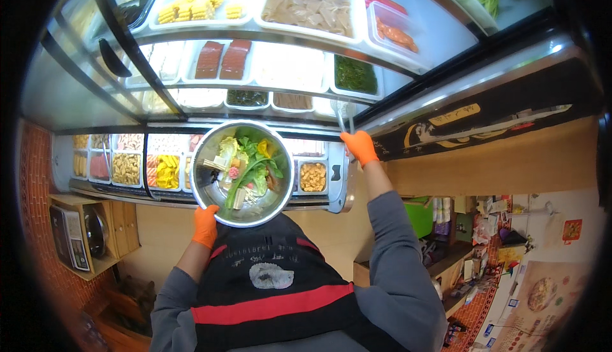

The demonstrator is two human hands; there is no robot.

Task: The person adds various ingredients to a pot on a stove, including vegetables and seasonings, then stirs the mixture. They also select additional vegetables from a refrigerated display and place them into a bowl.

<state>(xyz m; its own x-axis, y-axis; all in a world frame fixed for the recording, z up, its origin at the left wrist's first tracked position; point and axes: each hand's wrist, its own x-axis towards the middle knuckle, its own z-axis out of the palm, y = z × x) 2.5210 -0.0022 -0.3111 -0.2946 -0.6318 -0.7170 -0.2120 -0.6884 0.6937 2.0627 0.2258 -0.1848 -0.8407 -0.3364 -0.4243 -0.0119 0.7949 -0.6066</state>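
Observation:
My left hand [205, 225], in an orange glove, grips the near-left rim of a large stainless steel bowl [203, 194]. Inside the bowl lie leafy greens [260, 180], pale cabbage pieces, mushrooms, a pink ball, a dark piece and tofu-like sticks. My right hand [361, 147], gloved in orange too, is closed around metal tongs [344, 115] that point up beside the right end of the cooler. Their tips lie near the lowest shelf, and I cannot tell if anything is between them. The bowl is in front of my apron [267, 247], over a topping counter.
A lit display cooler [210, 75] rises ahead, its shelves bearing trays of corn [191, 7], wide noodles [308, 5], dark red blocks [222, 59] and seaweed [356, 76]. Below are pans of fried pieces [313, 176] and yellow slices [167, 171]. A wooden cabinet [124, 228] stands left.

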